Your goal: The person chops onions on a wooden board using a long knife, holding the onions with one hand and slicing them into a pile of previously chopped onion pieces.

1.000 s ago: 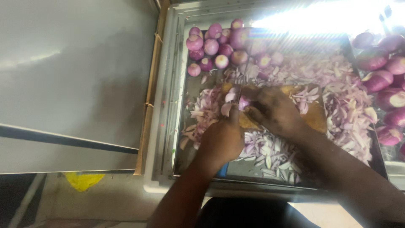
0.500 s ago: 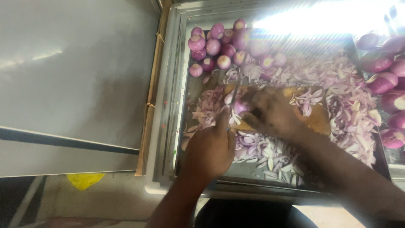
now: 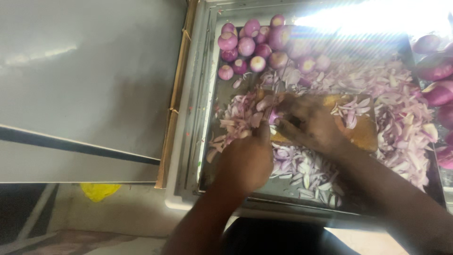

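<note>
- Work in hand: slicing peeled onions on a wooden cutting board (image 3: 363,134), centre to centre-right of the frame, set in a large metal tray (image 3: 207,118).
- Left hand (image 3: 247,158), lower centre, closed in a fist around what seems to be a knife (image 3: 270,106); the blade is blurred, running up toward the top of the frame, so I can't tell its exact line.
- Right hand (image 3: 309,123), centre, fingers curled down, pinning a partly cut onion (image 3: 273,115) against the left end of the board, just beside the blade.
- Done so far, by my reading: a great deal. Sliced onion (image 3: 401,108) lies in heaps left of the board, below it, and thickly across the right half of the tray.
- Left to do: a cluster of whole peeled onions (image 3: 247,47) at upper centre, plus more whole ones (image 3: 436,68) along the right edge, partly cut off by the frame.
- Count: about a dozen whole onions in the upper cluster, glare hides some; at least five at right edge. One board, one tray, one onion under the hands. Slices too many to count.
- Pale tabletop (image 3: 85,85) fills the left of the frame.
</note>
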